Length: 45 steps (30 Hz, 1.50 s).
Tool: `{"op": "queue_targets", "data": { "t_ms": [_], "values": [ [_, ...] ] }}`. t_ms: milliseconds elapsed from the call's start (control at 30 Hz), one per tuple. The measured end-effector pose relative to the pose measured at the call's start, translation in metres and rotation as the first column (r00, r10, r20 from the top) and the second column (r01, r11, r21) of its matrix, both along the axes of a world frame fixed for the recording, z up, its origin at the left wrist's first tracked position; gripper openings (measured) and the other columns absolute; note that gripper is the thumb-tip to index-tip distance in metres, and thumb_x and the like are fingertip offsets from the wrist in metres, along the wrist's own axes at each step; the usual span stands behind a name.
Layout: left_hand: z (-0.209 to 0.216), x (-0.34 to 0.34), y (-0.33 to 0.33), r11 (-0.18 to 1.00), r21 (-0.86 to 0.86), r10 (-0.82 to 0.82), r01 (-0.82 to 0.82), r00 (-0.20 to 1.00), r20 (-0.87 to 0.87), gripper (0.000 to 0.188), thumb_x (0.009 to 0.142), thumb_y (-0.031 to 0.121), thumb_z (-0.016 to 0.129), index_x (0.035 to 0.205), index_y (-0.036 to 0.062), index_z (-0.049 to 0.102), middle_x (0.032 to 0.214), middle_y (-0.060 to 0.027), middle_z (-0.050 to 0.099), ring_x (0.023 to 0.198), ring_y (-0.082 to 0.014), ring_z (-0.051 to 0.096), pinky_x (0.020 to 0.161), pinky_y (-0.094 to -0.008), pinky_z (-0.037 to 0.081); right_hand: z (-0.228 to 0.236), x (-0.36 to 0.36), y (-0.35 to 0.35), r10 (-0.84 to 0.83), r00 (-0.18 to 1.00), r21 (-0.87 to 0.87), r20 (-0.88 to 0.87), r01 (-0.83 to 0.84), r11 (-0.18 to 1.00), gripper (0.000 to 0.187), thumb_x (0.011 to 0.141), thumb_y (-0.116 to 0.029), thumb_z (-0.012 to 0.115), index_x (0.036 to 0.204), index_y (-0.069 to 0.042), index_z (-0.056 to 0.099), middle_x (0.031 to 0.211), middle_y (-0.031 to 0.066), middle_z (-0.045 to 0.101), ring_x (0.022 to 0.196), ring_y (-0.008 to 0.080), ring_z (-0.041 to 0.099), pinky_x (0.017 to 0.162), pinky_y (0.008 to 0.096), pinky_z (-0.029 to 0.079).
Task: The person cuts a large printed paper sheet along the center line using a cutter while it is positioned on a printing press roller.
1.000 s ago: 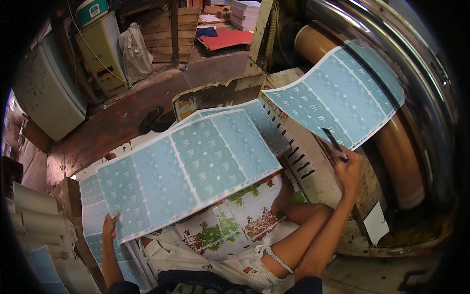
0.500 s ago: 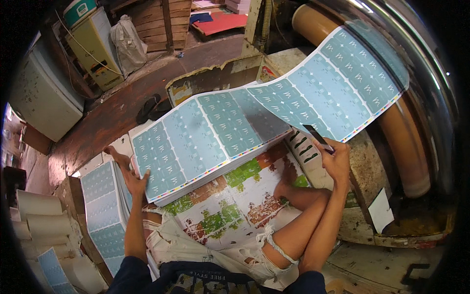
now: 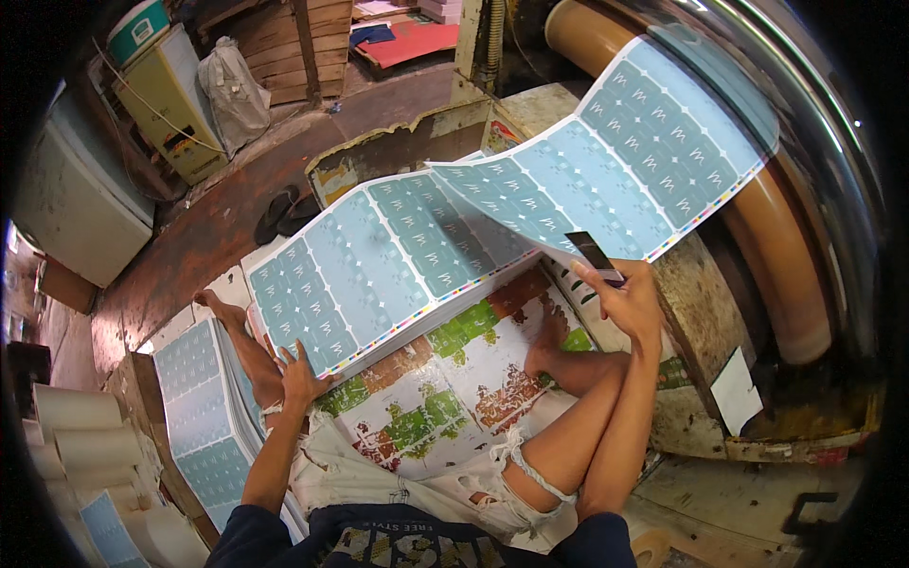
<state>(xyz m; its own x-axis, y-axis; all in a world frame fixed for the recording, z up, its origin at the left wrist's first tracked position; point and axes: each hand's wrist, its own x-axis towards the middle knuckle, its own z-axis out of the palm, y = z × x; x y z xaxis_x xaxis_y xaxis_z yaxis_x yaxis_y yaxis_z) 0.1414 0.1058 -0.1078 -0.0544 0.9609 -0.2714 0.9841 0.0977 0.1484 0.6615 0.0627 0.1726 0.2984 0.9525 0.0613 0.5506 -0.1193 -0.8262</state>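
Note:
A stack of teal and pale blue printed sheets (image 3: 379,237) lies before me. My left hand (image 3: 301,379) is open at its near left corner, fingertips spread over the printed edge. A long printed sheet (image 3: 606,142) curves from the rollers at the upper right, its lower end hanging just above the stack. Under that end my right hand (image 3: 627,293) is closed on a dark flat strip (image 3: 593,254), thumb along it. Whether the strip touches the sheet is hard to tell.
A brown roller (image 3: 781,275) and a shiny metal cylinder (image 3: 852,123) stand at the right. Another sheet stack (image 3: 194,417) lies left of my leg. A patterned board (image 3: 426,398) lies between my legs. Sandals (image 3: 279,213) and a grey sack (image 3: 232,95) are farther left.
The hanging sheet has come farther out of the rollers, its end moving left over the stack. My left hand has shifted along the corner, fingers more spread. My right hand still holds the strip.

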Motion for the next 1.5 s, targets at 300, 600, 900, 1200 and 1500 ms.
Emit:
{"op": "queue_targets", "data": {
  "t_ms": [300,600,900,1200,1500],
  "values": [
    [0.082,0.173,0.036,0.944,-0.109,-0.012,0.310,0.362,0.932,0.110,0.078,0.045,0.079,0.153,0.0005,0.012,0.150,-0.0262,0.035,0.140,-0.0386,0.034,0.107,-0.0497,0.041,0.026,-0.026,0.014,0.308,0.922,-0.157,-0.236,-0.349,0.924,0.032,0.083,-0.028,0.078,0.076,0.002,0.072,0.054,-0.0011,0.057,0.041,0.0086,0.051,0.038,0.0247,0.035],
    [0.179,0.269,0.037,0.840,-0.541,0.530,0.043,-0.277,0.801,0.050,0.090,0.005,0.067,0.133,-0.0045,0.043,0.124,-0.0174,0.058,0.110,-0.0275,0.061,0.095,-0.0397,0.054,0.012,-0.023,0.039,0.786,0.567,-0.302,-0.245,-0.815,0.494,0.027,0.081,-0.026,0.077,0.096,-0.004,0.073,0.061,0.0094,0.061,0.054,0.0115,0.054,0.051,0.0319,0.042],
    [0.130,0.180,-0.016,0.930,-0.290,0.285,-0.227,-0.054,0.957,0.054,0.089,0.011,0.071,0.134,-0.0007,0.043,0.119,-0.0111,0.058,0.106,-0.0202,0.058,0.092,-0.0320,0.049,0.010,0.016,0.017,0.296,0.863,-0.138,-0.410,-0.380,0.915,0.031,0.097,-0.018,0.060,0.123,-0.003,0.063,0.076,0.0050,0.068,0.053,0.0066,0.057,0.050,0.0218,0.049],
    [0.130,0.158,-0.030,0.948,-0.245,0.249,-0.206,-0.008,0.969,0.052,0.089,0.011,0.070,0.133,0.0030,0.043,0.116,-0.0095,0.059,0.102,-0.0174,0.059,0.087,-0.0313,0.051,0.022,0.244,0.008,-0.403,0.772,0.502,-0.491,0.629,0.593,0.038,0.100,-0.020,0.053,0.132,0.000,0.049,0.099,0.0137,0.069,0.068,0.0129,0.062,0.055,0.0258,0.052],
    [0.120,0.148,-0.042,0.942,-0.252,0.256,-0.222,-0.009,0.967,0.048,0.090,0.008,0.068,0.132,0.0005,0.047,0.113,-0.0094,0.062,0.095,-0.0156,0.062,0.081,-0.0285,0.053,0.042,0.348,0.054,-0.357,0.879,0.410,-0.317,0.466,0.784,0.032,0.100,-0.025,0.056,0.119,0.000,0.062,0.087,0.0092,0.069,0.057,0.0075,0.056,0.048,0.0223,0.044]
  ]
}}
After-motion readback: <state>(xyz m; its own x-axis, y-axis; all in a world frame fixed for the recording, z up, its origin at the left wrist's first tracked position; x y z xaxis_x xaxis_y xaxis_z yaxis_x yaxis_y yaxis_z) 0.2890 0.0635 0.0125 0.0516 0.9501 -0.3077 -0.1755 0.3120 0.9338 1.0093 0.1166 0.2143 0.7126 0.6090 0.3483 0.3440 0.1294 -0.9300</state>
